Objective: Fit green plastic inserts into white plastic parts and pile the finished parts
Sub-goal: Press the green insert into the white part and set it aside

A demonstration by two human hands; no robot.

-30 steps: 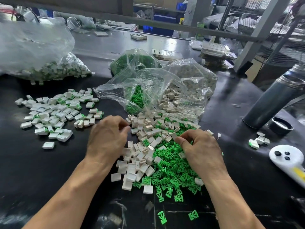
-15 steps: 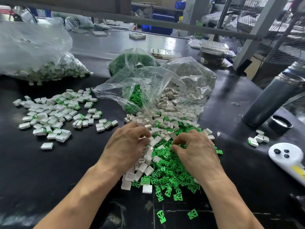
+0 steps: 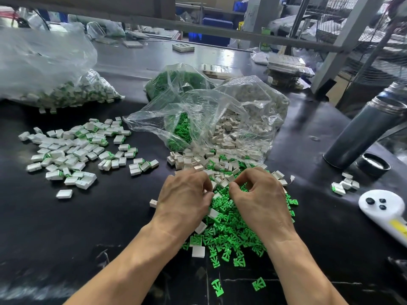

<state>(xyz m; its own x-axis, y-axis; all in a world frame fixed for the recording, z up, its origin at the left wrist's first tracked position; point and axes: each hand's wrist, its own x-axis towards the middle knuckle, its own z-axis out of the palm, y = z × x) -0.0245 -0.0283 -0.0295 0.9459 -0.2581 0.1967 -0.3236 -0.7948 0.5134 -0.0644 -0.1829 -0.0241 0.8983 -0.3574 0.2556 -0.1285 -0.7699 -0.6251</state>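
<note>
Nearest the camera, on the black table point(image 3: 66, 238): two stray green inserts point(image 3: 217, 287), apart from the rest. Just beyond, a loose heap of green inserts point(image 3: 229, 234) mixed with white parts point(image 3: 198, 252), both hands resting over it. Left hand point(image 3: 185, 199) curled, fingertips at a white part near the thumb (a real grip probable, but cannot tell for sure). Right hand point(image 3: 262, 201) also curled, thumb and forefinger pinched close together among the inserts; whatever sits between them hidden. Further left, a spread pile of finished parts point(image 3: 72, 150), white with green showing, well apart from the hands. Behind the heap, an open clear bag point(image 3: 209, 119) with many more white and green pieces. Far left, another bag point(image 3: 55, 80), seemingly of finished parts. Judged so: good portion done, much left.
</note>
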